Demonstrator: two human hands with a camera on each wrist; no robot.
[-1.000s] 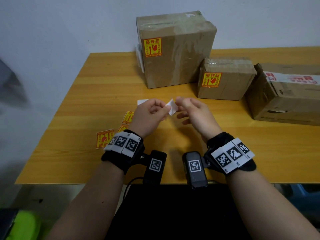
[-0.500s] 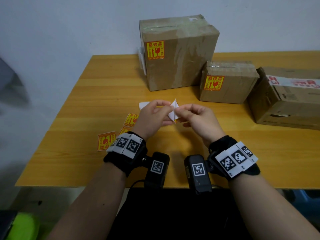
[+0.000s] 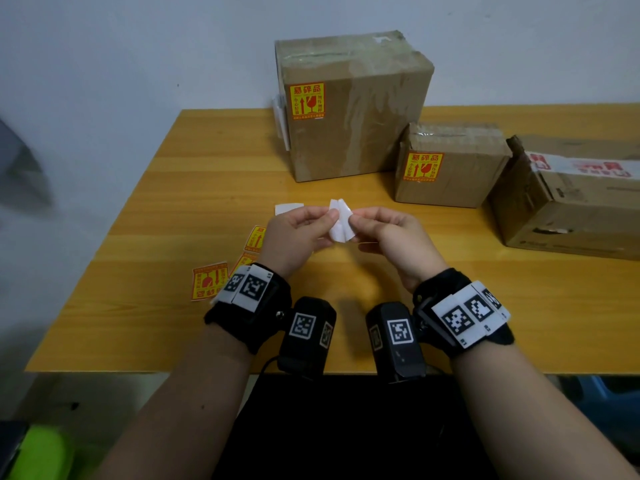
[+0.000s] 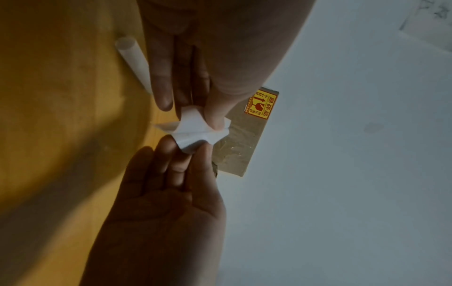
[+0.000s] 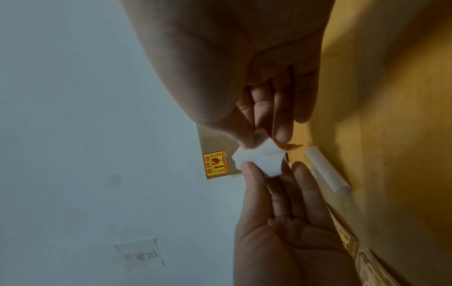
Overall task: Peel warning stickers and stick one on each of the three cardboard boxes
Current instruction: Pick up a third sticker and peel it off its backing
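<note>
At frame centre in the head view: one sticker (image 3: 341,221), white backing side up, held above the table (image 3: 166,317) between both hands. Left hand (image 3: 299,235) pinches its left edge with thumb and forefinger; right hand (image 3: 391,237) pinches the right edge likewise. The right wrist view shows an orange sliver at the corner, so the backing looks part-lifted.

Upper centre: tall box (image 3: 351,102), yellow warning label on its front. Right of it, lower: small box (image 3: 450,164), also labelled. Far right edge: third box (image 3: 568,199), printed tape on top, no yellow label visible from here; judged the remaining target.

Left of the hands: spare stickers (image 3: 209,280) lying flat on the table. Behind the left hand: white backing scrap (image 3: 289,208).

Risks, judged: the thin film may curl and stick to itself or to a fingertip if the two pinches twist unevenly; a hard pull may tear the corner; adhesive touched too long may grip the cardboard poorly.
</note>
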